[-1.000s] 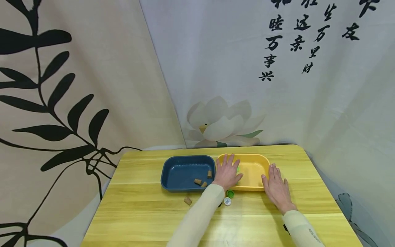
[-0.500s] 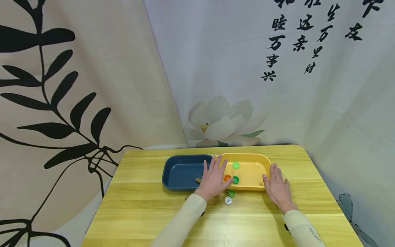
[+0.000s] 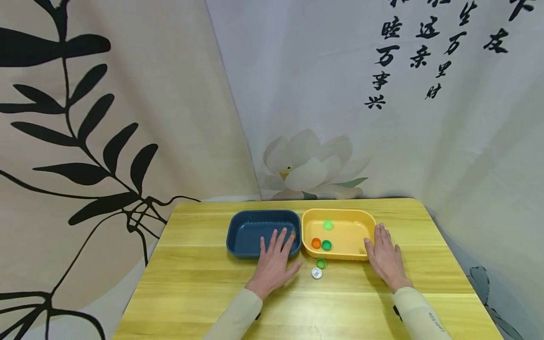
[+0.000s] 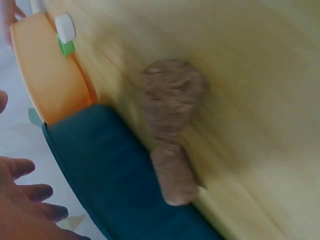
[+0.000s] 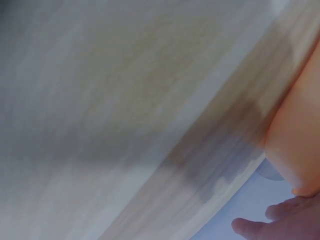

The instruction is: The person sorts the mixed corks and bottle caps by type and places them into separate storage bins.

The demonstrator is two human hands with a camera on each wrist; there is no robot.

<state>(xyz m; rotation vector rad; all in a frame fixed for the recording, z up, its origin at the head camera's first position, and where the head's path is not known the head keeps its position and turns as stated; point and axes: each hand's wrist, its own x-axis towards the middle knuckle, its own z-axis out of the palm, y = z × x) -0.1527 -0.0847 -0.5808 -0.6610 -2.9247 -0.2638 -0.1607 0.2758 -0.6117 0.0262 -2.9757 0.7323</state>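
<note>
Fingers spread, my left hand [image 3: 274,264] hovers over the front right of the blue tray [image 3: 244,229] and holds nothing. In the left wrist view, two cork stoppers, one broad [image 4: 172,95] and one slimmer [image 4: 175,175], lie by the tray's front edge. A bit of another cork [image 3: 293,233] shows at my left fingertips in the head view. My right hand [image 3: 386,259] rests with straight fingers against the right side of the yellow tray [image 3: 350,236]. Inside that tray are an orange cap [image 3: 316,243], a green cap [image 3: 326,245] and a light green cap [image 3: 328,225].
In front of the yellow tray, a green cap [image 3: 321,263] and a white cap [image 3: 316,273] lie on the wooden table [image 3: 331,311]. The two trays stand side by side near its back edge, before a hanging cloth [image 3: 425,156].
My left hand has moved left, from over the yellow tray's left end to over the blue tray's front, uncovering the caps inside the yellow tray. The right hand has stayed at the tray's side.
</note>
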